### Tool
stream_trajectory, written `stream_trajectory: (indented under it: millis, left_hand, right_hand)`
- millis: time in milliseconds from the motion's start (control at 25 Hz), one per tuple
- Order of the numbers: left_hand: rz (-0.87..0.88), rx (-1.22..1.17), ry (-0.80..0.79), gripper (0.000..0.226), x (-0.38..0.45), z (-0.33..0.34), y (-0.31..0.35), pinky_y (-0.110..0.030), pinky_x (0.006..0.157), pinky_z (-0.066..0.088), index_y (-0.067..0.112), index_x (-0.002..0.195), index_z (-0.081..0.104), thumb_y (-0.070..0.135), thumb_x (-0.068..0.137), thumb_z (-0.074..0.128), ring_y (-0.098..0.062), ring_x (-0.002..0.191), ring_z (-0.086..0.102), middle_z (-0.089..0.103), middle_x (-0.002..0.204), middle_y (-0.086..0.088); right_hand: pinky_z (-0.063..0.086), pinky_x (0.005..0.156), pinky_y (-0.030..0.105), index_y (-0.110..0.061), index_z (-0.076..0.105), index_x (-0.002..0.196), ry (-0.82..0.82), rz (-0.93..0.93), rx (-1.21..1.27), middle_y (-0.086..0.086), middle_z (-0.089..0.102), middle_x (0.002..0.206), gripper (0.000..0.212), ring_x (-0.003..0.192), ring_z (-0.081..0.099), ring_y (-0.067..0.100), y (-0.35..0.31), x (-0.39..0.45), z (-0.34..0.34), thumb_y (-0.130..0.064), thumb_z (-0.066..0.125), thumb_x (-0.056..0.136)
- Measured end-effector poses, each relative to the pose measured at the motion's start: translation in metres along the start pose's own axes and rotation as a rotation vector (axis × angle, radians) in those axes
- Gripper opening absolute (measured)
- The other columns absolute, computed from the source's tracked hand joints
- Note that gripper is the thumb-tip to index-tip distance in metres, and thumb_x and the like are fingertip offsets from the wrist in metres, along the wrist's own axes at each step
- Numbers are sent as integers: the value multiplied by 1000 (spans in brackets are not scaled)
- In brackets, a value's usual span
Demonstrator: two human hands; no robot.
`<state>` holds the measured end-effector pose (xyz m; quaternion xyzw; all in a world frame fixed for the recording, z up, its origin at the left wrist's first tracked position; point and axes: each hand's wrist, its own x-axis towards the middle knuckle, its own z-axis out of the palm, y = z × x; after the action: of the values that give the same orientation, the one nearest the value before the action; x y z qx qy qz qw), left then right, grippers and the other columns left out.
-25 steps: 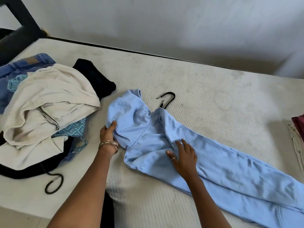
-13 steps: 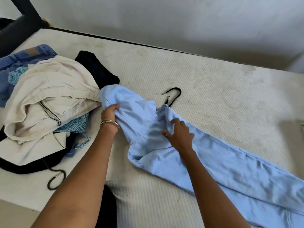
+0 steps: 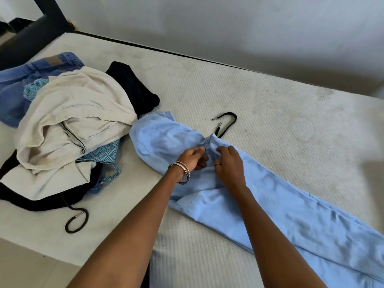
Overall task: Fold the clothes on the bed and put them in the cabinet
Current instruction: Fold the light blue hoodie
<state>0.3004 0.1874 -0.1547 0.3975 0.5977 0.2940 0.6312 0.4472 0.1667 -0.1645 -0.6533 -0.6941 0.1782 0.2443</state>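
Light blue sweatpants (image 3: pixel 276 208) lie stretched across the white mattress (image 3: pixel 291 125), waist end at the centre, legs running off the lower right. Their black drawstring (image 3: pixel 225 119) curls on the mattress just beyond the waistband. My left hand (image 3: pixel 192 157), with bangles at the wrist, and my right hand (image 3: pixel 229 163), with a ring, are close together at the bunched waistband, both pinching the blue fabric. To the left sits a heap of unfolded clothes: a cream garment (image 3: pixel 68 121) on top, blue jeans (image 3: pixel 31 80), a teal patterned piece (image 3: pixel 101 155) and a black garment (image 3: pixel 133 88).
A grey wall (image 3: pixel 228 28) runs along the far side of the bed. A dark bed frame post (image 3: pixel 47 15) stands at the top left. A black cord loop (image 3: pixel 75 222) trails from the heap near the mattress's front edge, with floor below it.
My left hand left the outer edge of the waist and came in to the middle. My right hand slid up to meet it at the waistband. The view shifted slightly.
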Motion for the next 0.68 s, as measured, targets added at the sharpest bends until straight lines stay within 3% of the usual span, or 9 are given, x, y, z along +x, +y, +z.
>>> stream_trajectory:
  millis: [80, 160, 240, 320, 400, 480, 560, 600, 680]
  left_hand:
    - [-61, -101, 21, 24, 16, 11, 0, -37, 74, 57, 14, 98, 65, 35, 97, 53, -19, 71, 66, 68, 89, -11]
    - [-20, 49, 160, 24, 32, 20, -4, -38, 79, 57, 15, 104, 67, 33, 88, 68, -21, 80, 65, 68, 90, -6]
    - [25, 179, 325, 31, 39, 26, -7, -28, 78, 52, 19, 110, 68, 30, 82, 73, -18, 88, 65, 70, 93, 0]
    - [53, 249, 394, 34, 44, 23, -12, -27, 84, 50, 21, 113, 68, 35, 82, 73, -17, 93, 65, 72, 100, 0]
    - [57, 232, 314, 47, 51, 15, -18, -36, 94, 51, 26, 119, 63, 47, 78, 73, -19, 101, 65, 70, 110, -2]
    - [-45, 36, 192, 67, 50, 11, -16, -45, 92, 54, 42, 132, 48, 60, 72, 70, -24, 107, 63, 63, 123, -3]
    - [-85, -158, 68, 66, 35, 11, -10, -44, 84, 57, 42, 141, 34, 44, 85, 68, -25, 105, 63, 59, 121, -3]
    - [-39, -172, 58, 56, 23, 8, -7, -38, 78, 58, 33, 138, 39, 30, 90, 67, -22, 97, 64, 60, 112, -3]
    - [55, -8, 124, 22, 0, -4, -13, -32, 67, 55, 16, 110, 57, 14, 90, 66, -14, 73, 65, 63, 94, -5]
  right_hand:
    - [49, 83, 44, 6, 63, 111, -136, -102, 32, 24, 64, 105, 41, 96, 60, 40, 6, -8, 5, -5, 47, 75]
    - [49, 87, 48, 0, 62, 121, -265, -152, 44, 20, 64, 113, 48, 103, 59, 38, 13, -16, 13, -4, 45, 77]
    - [44, 89, 49, -13, 57, 132, -198, -115, -30, 12, 58, 123, 49, 111, 49, 32, 22, -28, 20, -11, 48, 84]
    - [30, 101, 49, -27, 45, 144, -74, 28, -133, 3, 44, 146, 50, 131, 35, 25, 33, -44, 19, -36, 38, 96]
    - [11, 114, 45, -38, 22, 154, -216, 115, -255, -8, 16, 163, 66, 149, 12, 19, 50, -55, 16, -61, 12, 92]
    - [3, 117, 42, -42, 11, 154, -374, 139, -244, -13, 1, 164, 79, 151, -1, 15, 64, -54, 12, -72, 3, 82]
    - [17, 114, 45, -34, 29, 152, -358, 186, -91, -7, 22, 161, 75, 149, 16, 21, 62, -47, -1, -71, 22, 87]
    - [28, 108, 46, -27, 44, 145, -255, 158, -26, -1, 41, 152, 64, 142, 32, 27, 57, -47, -6, -60, 39, 91]
    - [44, 90, 44, -15, 66, 119, -59, -12, 37, 3, 66, 118, 40, 113, 56, 34, 45, -54, -8, -37, 57, 86]
